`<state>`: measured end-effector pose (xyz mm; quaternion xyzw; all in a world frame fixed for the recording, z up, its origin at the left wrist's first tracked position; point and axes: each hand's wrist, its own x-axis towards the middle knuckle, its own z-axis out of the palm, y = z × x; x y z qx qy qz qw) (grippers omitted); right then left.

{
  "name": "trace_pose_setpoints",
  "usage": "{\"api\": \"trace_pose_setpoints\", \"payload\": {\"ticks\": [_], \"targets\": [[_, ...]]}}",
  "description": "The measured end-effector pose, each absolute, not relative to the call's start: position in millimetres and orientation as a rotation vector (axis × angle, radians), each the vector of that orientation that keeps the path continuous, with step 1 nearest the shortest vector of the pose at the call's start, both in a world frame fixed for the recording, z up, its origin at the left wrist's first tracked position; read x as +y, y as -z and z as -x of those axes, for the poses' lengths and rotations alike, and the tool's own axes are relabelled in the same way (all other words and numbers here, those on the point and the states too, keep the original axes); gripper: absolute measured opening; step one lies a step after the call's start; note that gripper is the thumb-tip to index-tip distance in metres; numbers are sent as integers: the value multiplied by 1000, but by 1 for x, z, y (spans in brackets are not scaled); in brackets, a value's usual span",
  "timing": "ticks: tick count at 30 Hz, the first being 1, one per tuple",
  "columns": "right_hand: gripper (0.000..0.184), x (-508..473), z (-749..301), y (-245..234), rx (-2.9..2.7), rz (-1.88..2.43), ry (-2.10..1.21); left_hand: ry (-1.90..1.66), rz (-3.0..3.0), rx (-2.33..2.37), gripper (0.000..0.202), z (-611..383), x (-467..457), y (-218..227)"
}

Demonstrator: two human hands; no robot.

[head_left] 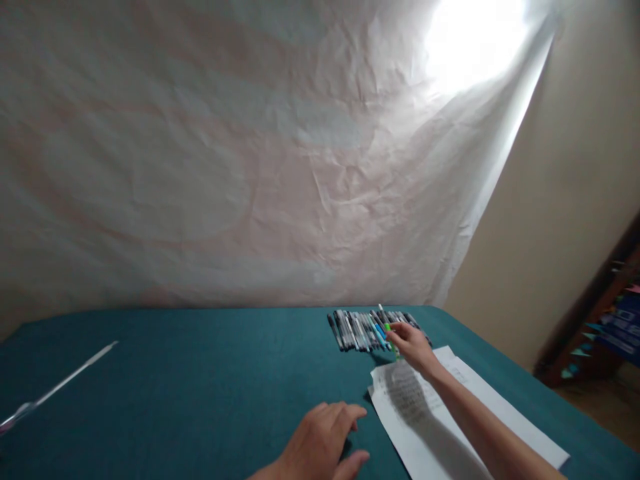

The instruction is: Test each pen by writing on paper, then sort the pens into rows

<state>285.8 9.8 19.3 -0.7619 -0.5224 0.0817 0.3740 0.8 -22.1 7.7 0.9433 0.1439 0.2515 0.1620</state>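
Observation:
A long row of pens, mostly black, grey and clear with a few blue ones, lies side by side toward the far right of the table. Over its near edge, my right hand pinches a bright green pen held roughly upright. Below that arm are white paper sheets with writing on the top one, partly in the arm's shadow. My left hand rests low in the middle, left of the papers, thumb and fingers apart and holding nothing.
Dark green cloth covers the table. At the left lies a thin whitish, shiny strip whose kind I cannot make out. A pale wrinkled sheet hangs behind the table. Dark furniture with blue items stands at the right.

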Motion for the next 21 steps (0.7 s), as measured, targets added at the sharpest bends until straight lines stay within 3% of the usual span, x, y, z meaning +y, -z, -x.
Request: {"api": "trace_pose_setpoints", "payload": {"ticks": [7, 21], "targets": [[32, 36, -393, -16, -1076, 2379, 52, -716, -2758, 385, 34, -3, -18, -2], [28, 53, -429, 16, -1005, 2702, 58, -686, -2803, 374, 28, -6, -15, 4]]}}
